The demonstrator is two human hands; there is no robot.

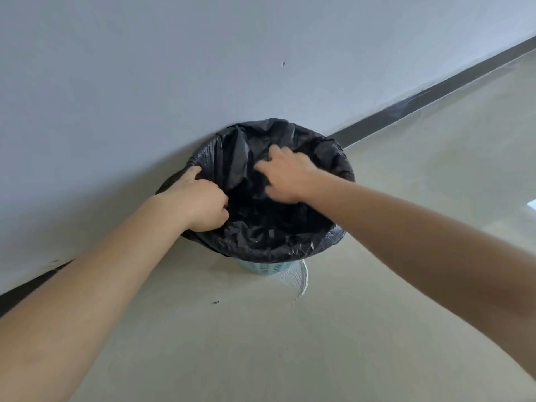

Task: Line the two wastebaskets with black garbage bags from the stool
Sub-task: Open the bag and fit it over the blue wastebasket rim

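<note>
- The floor [290, 343] meets a pale wall [174, 68] along a dark baseboard [435, 97]; the work sits right at that join, so there is little room behind the basket to reach the far rim.
- The light-blue wastebasket [262, 268] stands on the floor against the wall, almost wholly covered; only a strip of its perforated side shows below the plastic.
- The black garbage bag [275, 239] is already draped over the rim all around and hangs down the outside. What remains, I judge, is seating the liner: push the slack down so it lies against the inner wall, without dragging the folded edge off the rim.
- The left hand [200, 201] is curled closed, pinching the bag's edge at the near-left rim. It is best kept there as an anchor.
- The right hand [287, 175] is spread, fingers loosely splayed, pressing into the bag's hollow. Gentle, flat pressure suits thin film; poking fingertips could tear it.
- Neither the second basket nor the stool is in view.
</note>
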